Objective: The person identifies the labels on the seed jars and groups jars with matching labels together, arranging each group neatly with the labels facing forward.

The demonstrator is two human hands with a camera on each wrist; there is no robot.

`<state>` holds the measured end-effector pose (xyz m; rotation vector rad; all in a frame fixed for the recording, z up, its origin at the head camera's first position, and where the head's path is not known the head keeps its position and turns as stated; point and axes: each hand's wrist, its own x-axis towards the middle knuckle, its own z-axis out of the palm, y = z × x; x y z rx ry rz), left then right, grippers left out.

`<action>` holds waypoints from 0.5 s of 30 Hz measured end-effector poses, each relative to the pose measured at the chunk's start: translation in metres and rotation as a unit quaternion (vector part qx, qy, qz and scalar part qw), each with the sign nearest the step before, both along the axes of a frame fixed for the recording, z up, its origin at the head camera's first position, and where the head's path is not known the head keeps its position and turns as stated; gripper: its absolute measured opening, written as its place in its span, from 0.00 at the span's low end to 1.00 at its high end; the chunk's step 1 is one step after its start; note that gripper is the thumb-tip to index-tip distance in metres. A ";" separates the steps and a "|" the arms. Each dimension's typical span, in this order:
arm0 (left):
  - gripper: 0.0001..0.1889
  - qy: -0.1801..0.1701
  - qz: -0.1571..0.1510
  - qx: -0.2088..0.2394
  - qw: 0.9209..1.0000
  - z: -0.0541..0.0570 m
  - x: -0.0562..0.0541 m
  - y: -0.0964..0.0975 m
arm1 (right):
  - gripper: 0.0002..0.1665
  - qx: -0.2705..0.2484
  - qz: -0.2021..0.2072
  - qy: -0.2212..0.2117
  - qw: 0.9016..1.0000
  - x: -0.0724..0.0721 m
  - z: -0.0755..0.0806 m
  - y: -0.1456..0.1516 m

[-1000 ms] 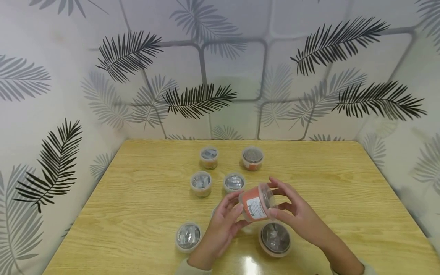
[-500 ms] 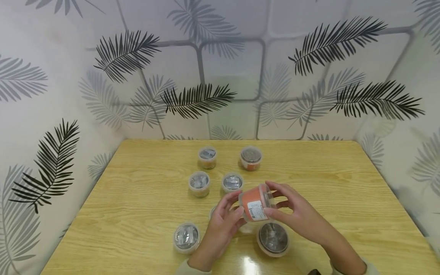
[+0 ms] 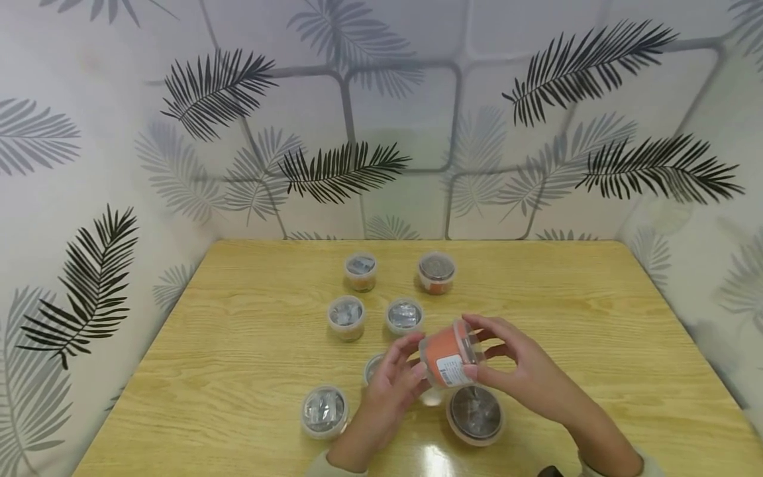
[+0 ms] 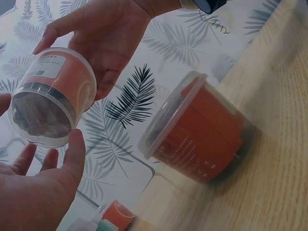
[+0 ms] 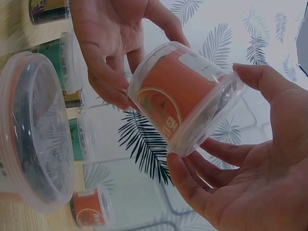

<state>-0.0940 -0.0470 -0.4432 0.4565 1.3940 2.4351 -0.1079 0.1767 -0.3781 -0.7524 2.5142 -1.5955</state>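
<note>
Both hands hold up a clear plastic tub (image 3: 441, 354) with an orange-red wrap and a white barcode label, tilted on its side above the table. My left hand (image 3: 387, 394) grips its base end between thumb and fingers. At the other end, my right hand (image 3: 515, 364) pinches the lid rim with thumb and fingertips. Dark contents show through the base in the left wrist view. Right below stands a larger lidded tub (image 3: 475, 414), also orange-red in the left wrist view. A smaller tub (image 3: 372, 366) is partly hidden behind my left hand.
On the wooden table (image 3: 238, 344), a tub with a silvery packet (image 3: 324, 412) stands left of my left wrist. Farther back are two small tubs (image 3: 346, 318) (image 3: 404, 317), another small tub (image 3: 360, 271) and an orange-wrapped tub (image 3: 437, 271). Leaf-patterned cloth (image 3: 405, 132) covers the back wall.
The held tub has shifted slightly to the right, with both hands still on it. The tubs standing on the table keep their places.
</note>
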 end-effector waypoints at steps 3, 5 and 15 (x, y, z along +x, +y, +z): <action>0.25 0.014 -0.010 0.003 1.000 -0.001 0.001 0.001 | 0.34 0.005 0.004 0.010 1.000 0.000 0.001 0.000; 0.24 0.019 -0.012 0.007 1.000 -0.002 0.002 0.001 | 0.34 0.004 0.008 0.015 1.000 0.000 0.001 -0.001; 0.22 0.018 -0.009 0.022 1.000 -0.002 0.002 0.005 | 0.37 0.004 0.023 0.049 0.999 0.002 0.002 -0.004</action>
